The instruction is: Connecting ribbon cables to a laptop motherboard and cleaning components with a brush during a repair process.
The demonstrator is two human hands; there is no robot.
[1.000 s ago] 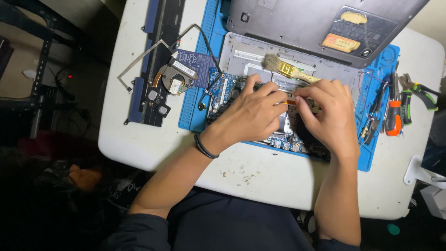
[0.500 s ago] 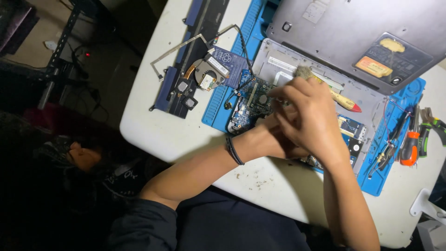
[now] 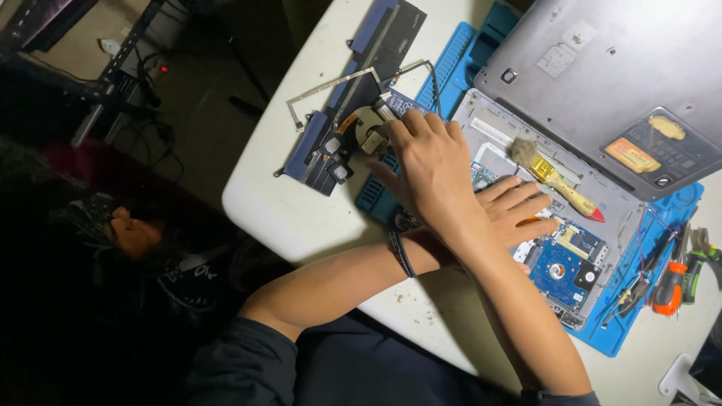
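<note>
Hands cross over the opened laptop [image 3: 541,188] on the blue mat [image 3: 639,301]. Right hand [image 3: 436,173] reaches the fan assembly [image 3: 353,135] near the worktop's [image 3: 301,210] left edge, fingers extended, holding nothing. Left hand [image 3: 515,210] lies flat on the board. Assembly appears light, rigid, fragile; grip by its frame.

Bright light from above falls on the white table [image 3: 301,218]. The floor on the left is very dark. Nothing looks blurry.
</note>
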